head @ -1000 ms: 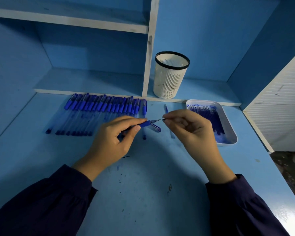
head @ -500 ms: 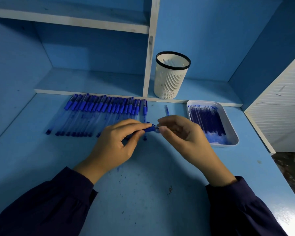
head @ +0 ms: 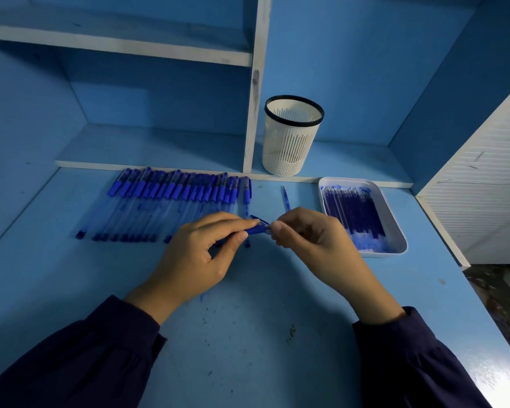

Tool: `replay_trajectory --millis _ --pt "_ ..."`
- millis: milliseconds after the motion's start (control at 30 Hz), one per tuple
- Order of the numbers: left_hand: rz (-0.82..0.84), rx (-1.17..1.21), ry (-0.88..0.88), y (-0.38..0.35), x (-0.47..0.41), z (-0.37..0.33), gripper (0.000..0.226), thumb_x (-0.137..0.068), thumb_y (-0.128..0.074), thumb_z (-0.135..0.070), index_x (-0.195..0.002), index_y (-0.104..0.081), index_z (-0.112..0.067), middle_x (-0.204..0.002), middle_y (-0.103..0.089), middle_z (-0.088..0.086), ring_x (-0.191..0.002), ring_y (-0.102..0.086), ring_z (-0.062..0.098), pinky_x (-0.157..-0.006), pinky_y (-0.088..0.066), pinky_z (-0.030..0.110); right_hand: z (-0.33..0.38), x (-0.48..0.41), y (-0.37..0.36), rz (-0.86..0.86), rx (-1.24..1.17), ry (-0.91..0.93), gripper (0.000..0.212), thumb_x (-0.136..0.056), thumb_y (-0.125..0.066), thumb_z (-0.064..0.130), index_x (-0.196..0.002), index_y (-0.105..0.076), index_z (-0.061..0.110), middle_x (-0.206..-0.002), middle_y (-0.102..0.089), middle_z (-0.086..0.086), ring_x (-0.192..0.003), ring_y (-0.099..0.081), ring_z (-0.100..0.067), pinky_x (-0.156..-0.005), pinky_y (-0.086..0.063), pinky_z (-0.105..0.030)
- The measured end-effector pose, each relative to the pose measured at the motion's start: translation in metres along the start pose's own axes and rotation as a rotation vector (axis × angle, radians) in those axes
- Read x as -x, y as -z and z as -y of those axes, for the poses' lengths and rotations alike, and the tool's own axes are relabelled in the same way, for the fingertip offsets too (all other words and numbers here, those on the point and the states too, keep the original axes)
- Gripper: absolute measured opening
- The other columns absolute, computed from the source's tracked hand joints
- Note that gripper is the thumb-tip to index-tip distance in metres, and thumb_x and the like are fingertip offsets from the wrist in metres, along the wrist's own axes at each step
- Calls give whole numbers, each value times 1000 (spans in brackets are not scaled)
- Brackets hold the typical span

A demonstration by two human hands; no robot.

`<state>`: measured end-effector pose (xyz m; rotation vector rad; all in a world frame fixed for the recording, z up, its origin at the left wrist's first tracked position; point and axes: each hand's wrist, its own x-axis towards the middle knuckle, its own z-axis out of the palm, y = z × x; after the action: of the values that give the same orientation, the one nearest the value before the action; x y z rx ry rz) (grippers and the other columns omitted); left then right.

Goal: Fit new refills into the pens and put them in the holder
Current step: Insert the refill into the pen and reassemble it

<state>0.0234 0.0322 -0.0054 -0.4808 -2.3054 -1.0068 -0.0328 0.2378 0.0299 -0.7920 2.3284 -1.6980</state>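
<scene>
Gripping a clear plastic pen with a blue grip [head: 256, 230] just above the blue desk [head: 248, 334], the left hand [head: 195, 260] curls round its barrel while the right hand [head: 312, 242] pinches the tip end. Holding both parts in line and turning gently should seat the tip squarely.

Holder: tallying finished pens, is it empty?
Looks empty: the holder stands upright, nothing shows above its rim or through its slats.

Pens [head: 165, 207] are ranged in a row at the desk's [head: 248, 334] left, refills [head: 354, 213] in a tray [head: 383, 254] at its right, the holder [head: 292, 136] behind on the ledge [head: 351, 160].
</scene>
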Motion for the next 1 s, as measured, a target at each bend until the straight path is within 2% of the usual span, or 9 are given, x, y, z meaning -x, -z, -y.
replay_trajectory --millis 100,167,300,433,533,600,733,900,1000 --pt "-9 21 22 -1 0 0 26 -94 -64 -9 -118 -72 -12 -106 -71 -7 -94 -67 7 -73 -57 28 0 0 1 20 -141 -24 13 -88 -67 8 -101 -66 8 -90 -70 -10 -84 -68 -21 -72 -51 -20" --pt "-8 14 24 0 0 1 25 -94 -64 -10 -118 -72 -12 -105 -71 -7 -93 -67 7 -72 -57 28 0 0 1 46 -121 1 14 -88 -66 2 -100 -64 8 -90 -70 -8 -84 -67 -19 -75 -48 -18" --pt "4 2 22 1 1 1 25 -94 -63 -10 -118 -72 -12 -106 -70 -8 -93 -66 4 -73 -56 23 -3 0 0 25 75 35 9 -90 -66 19 -94 -67 12 -80 -70 2 -74 -66 -9 -68 -45 -13" --pt "-6 7 22 0 0 0 25 -94 -63 -10 -118 -72 -11 -104 -70 -8 -91 -66 3 -73 -55 21 0 1 -2 5 -51 61 17 -85 -71 8 -101 -66 9 -91 -70 -1 -84 -68 -12 -78 -49 -16" --pt "3 7 20 0 1 0 25 -95 -63 -11 -118 -72 -11 -105 -70 -8 -94 -66 4 -76 -56 22 -2 0 -4 -44 65 76 6 -85 -72 15 -90 -70 12 -77 -71 6 -72 -66 -5 -68 -46 -11" --pt "5 10 21 0 1 0 26 -95 -63 -11 -119 -72 -11 -106 -70 -8 -93 -66 4 -74 -56 21 -2 0 -3 -75 39 59 11 -82 -74 20 -89 -71 12 -73 -71 5 -67 -65 -5 -66 -47 -12" --pt "3 0 13 0 0 1 24 -95 -63 -11 -117 -72 -11 -104 -71 -7 -91 -67 6 -72 -56 26 1 1 -3 -70 19 108 15 -82 -74 6 -95 -69 11 -87 -71 1 -82 -67 -11 -79 -51 -17" --pt "24 -83 -45 2 1 4 25 -98 -59 -22 -119 -72 -14 -105 -71 -8 -91 -67 5 -74 -57 28 -3 0 -9 -142 184 99 14 -84 -71 5 -84 -69 19 -70 -62 21 -70 -59 -4 -70 -45 -11" --pt "18 -121 -46 2 -1 5 25 -99 -59 -23 -118 -73 -15 -105 -71 -9 -86 -68 7 -69 -57 29 -3 -1 -11 -163 138 56 10 -85 -70 8 -85 -71 18 -68 -63 17 -67 -59 -4 -67 -44 -13"
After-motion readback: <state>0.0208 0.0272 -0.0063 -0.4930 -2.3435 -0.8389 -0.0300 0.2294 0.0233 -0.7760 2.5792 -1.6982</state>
